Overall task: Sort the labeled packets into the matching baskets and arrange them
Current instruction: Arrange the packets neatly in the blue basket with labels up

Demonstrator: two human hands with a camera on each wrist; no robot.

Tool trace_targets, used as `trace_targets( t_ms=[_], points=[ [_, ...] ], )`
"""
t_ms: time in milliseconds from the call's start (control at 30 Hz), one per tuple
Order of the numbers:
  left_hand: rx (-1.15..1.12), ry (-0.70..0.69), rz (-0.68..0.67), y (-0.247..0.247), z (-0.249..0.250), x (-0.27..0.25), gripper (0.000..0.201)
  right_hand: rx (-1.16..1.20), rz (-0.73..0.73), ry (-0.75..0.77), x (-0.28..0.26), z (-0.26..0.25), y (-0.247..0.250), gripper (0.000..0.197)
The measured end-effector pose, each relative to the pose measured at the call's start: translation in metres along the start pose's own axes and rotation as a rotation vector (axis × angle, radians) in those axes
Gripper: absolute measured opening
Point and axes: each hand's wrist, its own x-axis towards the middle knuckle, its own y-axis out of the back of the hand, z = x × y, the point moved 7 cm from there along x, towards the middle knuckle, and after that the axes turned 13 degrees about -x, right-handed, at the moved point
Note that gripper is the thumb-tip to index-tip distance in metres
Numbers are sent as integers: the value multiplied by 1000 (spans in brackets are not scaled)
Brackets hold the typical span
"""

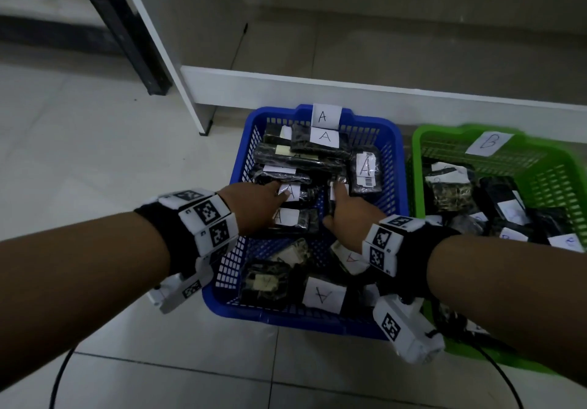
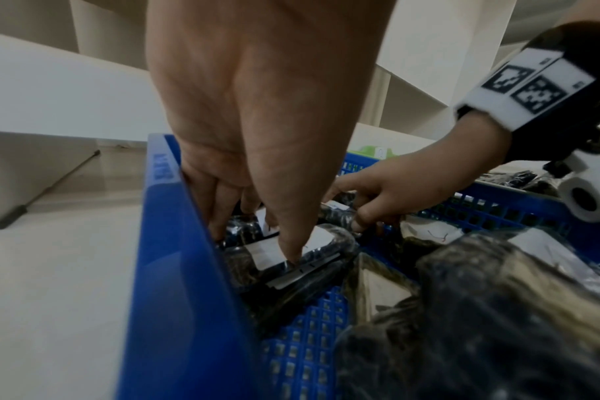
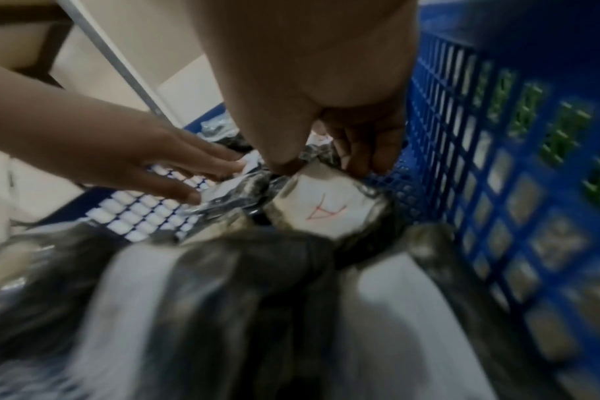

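Note:
The blue basket (image 1: 241, 161) tagged A (image 1: 326, 116) holds several black packets with white A labels. Both my hands reach into its middle. My left hand (image 1: 281, 191) lies with straight fingers on an A-labelled packet (image 1: 292, 192); in the left wrist view its thumb tip presses the packet (image 2: 267, 251) beside the blue wall (image 2: 175, 270). My right hand (image 1: 333, 203) curls thumb and fingers round a dark packet (image 2: 338, 215) standing on edge. Just below that hand (image 3: 322, 165) lies a packet with a red A label (image 3: 322, 208). The green basket (image 1: 540, 167) tagged B (image 1: 489, 143) stands to the right.
Loose A packets (image 1: 322, 294) lie at the blue basket's near end. Black packets (image 1: 451, 192) fill the green basket's floor. A white shelf base (image 1: 349, 91) runs behind both baskets, and a black post (image 1: 139, 53) stands at back left. A cable (image 1: 60, 373) curves over the tiled floor.

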Motion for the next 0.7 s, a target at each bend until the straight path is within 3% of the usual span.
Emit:
trace_targets(
  t_ms=[167,300,400,533,633,700],
  points=[
    [28,8,-7,2,1,1,63,-34,23,25,-18,-7,10,64],
    [39,2,-10,1,0,1,64,-95,136,28,-26,-7,19,50],
    [49,1,-6,2,0,0,64,-80,31,64,-17,-3,5,55],
    [71,2,1,3,2,-1,65,-56,-101,116,-7,1,-12,76],
    [79,7,27,4,4,0,61,76,-98,118,-7,4,-9,79],
    [96,2,61,5,5,0,57,78,-54,118,-8,7,-4,70]
  ],
)
